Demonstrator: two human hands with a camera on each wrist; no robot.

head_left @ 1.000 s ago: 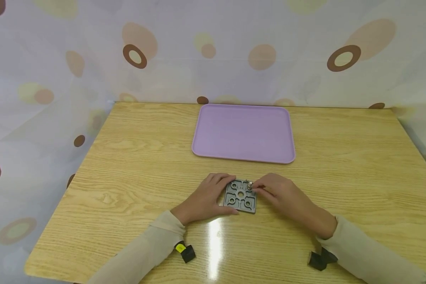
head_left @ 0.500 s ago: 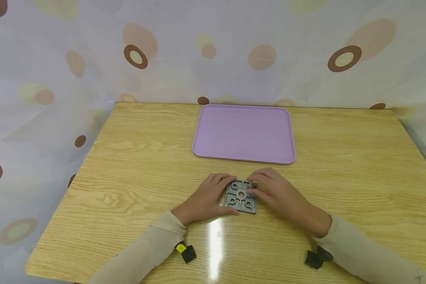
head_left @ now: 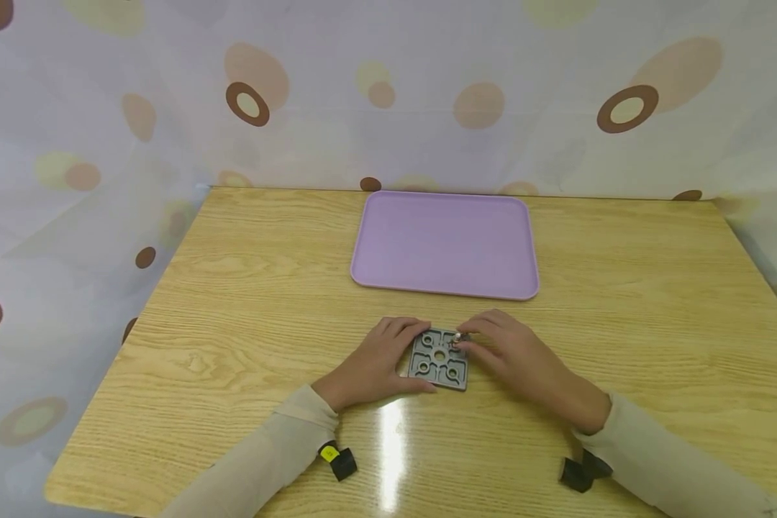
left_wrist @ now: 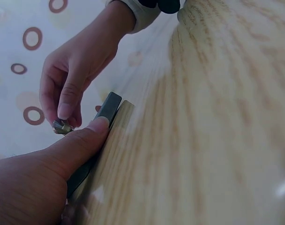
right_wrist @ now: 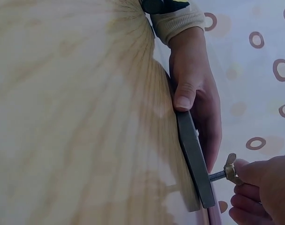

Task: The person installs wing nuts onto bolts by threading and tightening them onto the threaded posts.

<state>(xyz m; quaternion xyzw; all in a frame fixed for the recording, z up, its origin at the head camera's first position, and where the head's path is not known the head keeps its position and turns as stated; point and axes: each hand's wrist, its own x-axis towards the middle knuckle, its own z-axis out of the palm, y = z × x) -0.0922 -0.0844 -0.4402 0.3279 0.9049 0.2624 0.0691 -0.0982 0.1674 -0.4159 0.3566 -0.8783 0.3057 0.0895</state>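
Right grip [head_left: 511,356]: pinching the wing bolt [right_wrist: 232,169] by its wings, between thumb and curled fingers; reaching in from the right of the plate [head_left: 438,370];
Wing bolt: standing out from the plate's face at the far right hole; showing a length of threaded shank between wings and plate; too hidden to tell how deep;
Left grip [head_left: 375,367]: clasping the plate from the left, with thumb at the near edge and fingers at the far left corner;
Plate: lying on the desk [head_left: 265,302]; grey, square and ribbed, with a round hole at the centre and one toward each corner;
Sleeves [head_left: 259,453]: beige; with a black device [head_left: 344,465] at each wrist, yellow-labelled on the left;
Tray [head_left: 444,241]: lilac and rectangular; lying beyond the plate, apart from both hands;
Desk: wood-grained; catching a bright streak between the forearms;
Backdrop [head_left: 337,43]: pale, patterned with rings and ovals; rising behind the desk's far edge
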